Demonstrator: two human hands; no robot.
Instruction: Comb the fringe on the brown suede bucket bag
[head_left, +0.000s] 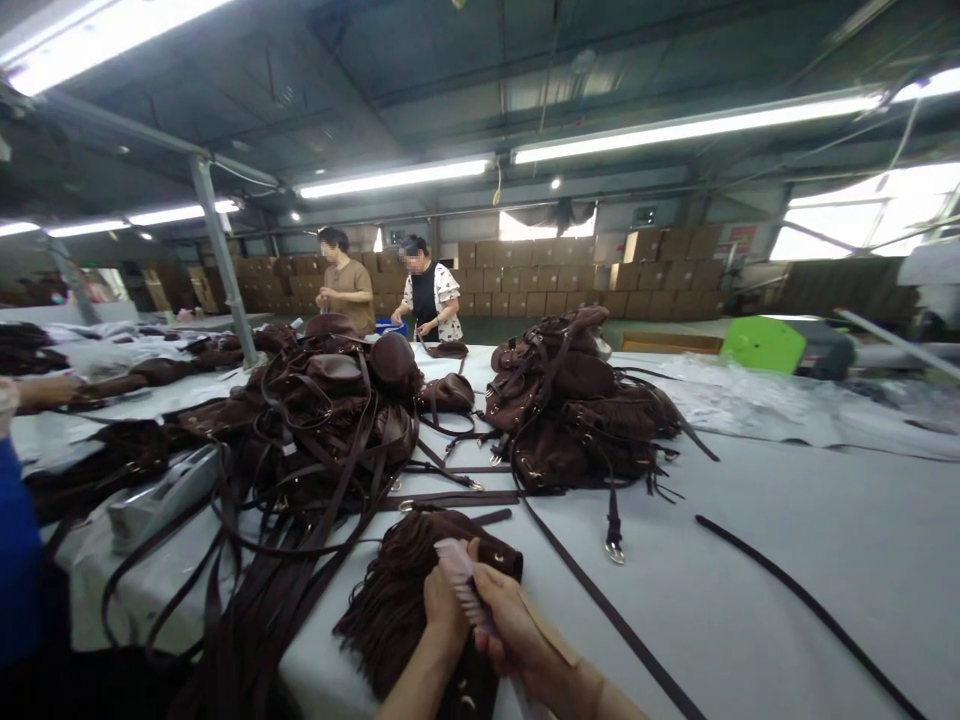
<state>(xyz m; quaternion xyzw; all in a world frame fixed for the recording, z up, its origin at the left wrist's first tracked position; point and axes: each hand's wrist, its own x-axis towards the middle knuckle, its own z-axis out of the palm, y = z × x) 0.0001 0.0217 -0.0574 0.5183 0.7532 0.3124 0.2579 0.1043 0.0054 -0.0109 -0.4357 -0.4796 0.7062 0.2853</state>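
Note:
Both of my hands meet over a dark brown fringed bag (397,570) at the table's near edge. My left hand (444,605) is closed against a pale pinkish ridged strip (463,585); its fingertips are partly hidden behind it. From the other side, my right hand (517,620) grips the same strip, thumb on top and fingers curled beneath. What kind of thing the strip is, I cannot tell. A tan band (551,632) lies along the back of my right hand. The bag's lower part with metal fittings shows under my wrists.
Brown bags with long straps form a large pile (322,420) at left and another pile (577,410) at right. A loose strap (795,590) lies on the right. Two people (390,290) work across the table; another person's arm (41,392) enters at left. A green machine (761,345) stands far right.

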